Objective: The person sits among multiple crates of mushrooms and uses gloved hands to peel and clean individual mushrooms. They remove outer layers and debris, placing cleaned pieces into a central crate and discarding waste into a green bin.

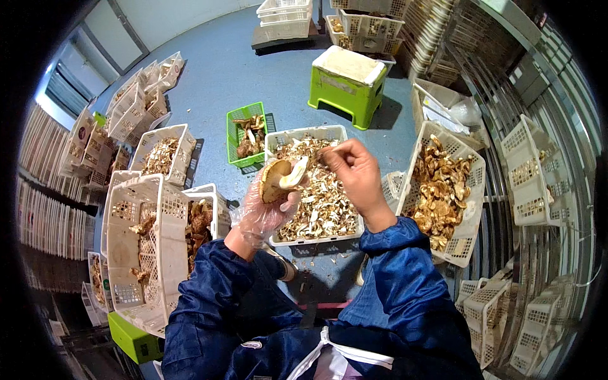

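In a clear plastic glove, my left hand [266, 209] holds a large mushroom [278, 180] by its cap, the pale stem pointing up and right. My bare right hand [354, 175] is just right of the stem, fingertips pinched together near its end; a small dark thing shows at the fingertips, too small to identify. Below both hands stands a white plastic crate [327, 240] filled with mushroom trimmings [316, 209]. Beyond it, to the left, a green basket [231, 137] holds several whole mushrooms [251, 137].
On the right, a white crate [477, 190] holds many brown mushrooms [439, 190]. Tilted white crates [175, 247] stand close at my left, some with mushrooms. A green stool [344, 90] with a pale top is ahead. Stacked crates [285, 23] stand farther off.
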Demonstrator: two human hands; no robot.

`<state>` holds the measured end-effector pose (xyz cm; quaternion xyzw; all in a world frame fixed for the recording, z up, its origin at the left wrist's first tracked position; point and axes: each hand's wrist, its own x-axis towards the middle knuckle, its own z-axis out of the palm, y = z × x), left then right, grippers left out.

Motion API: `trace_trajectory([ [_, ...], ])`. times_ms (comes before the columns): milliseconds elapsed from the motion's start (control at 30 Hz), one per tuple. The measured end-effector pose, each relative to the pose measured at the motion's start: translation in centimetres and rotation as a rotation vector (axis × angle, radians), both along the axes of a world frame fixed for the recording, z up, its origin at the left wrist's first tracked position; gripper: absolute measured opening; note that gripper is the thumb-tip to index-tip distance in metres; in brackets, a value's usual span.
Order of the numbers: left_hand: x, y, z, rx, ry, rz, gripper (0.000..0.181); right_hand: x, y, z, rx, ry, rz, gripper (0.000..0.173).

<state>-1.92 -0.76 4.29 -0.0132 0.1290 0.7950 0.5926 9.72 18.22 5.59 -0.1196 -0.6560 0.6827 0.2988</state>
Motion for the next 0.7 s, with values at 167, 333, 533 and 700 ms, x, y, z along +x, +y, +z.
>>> trace_trajectory([
  [167, -0.9, 0.8, 0.0, 0.031, 0.058, 0.103, 0.046, 0.2, 0.5, 0.5, 0.703, -0.086, -0.321, 0.014],
  [333, -0.3, 0.8, 1.2, 0.037, 0.093, 0.153, 0.042, 1.9, -0.7, 2.2, 0.595, -0.231, -0.239, 0.016],
  [533, -0.6, 0.0, 0.9, 0.102, 0.13, 0.154, 0.043, 2.6, -0.7, 1.5, 0.372, -0.193, -0.163, 0.014],
  [700, 0.0, -0.4, 2.2, 0.075, 0.262, 0.194, 0.051, 2.7, -0.2, 0.1, 0.272, -0.137, -0.126, 0.013],
])
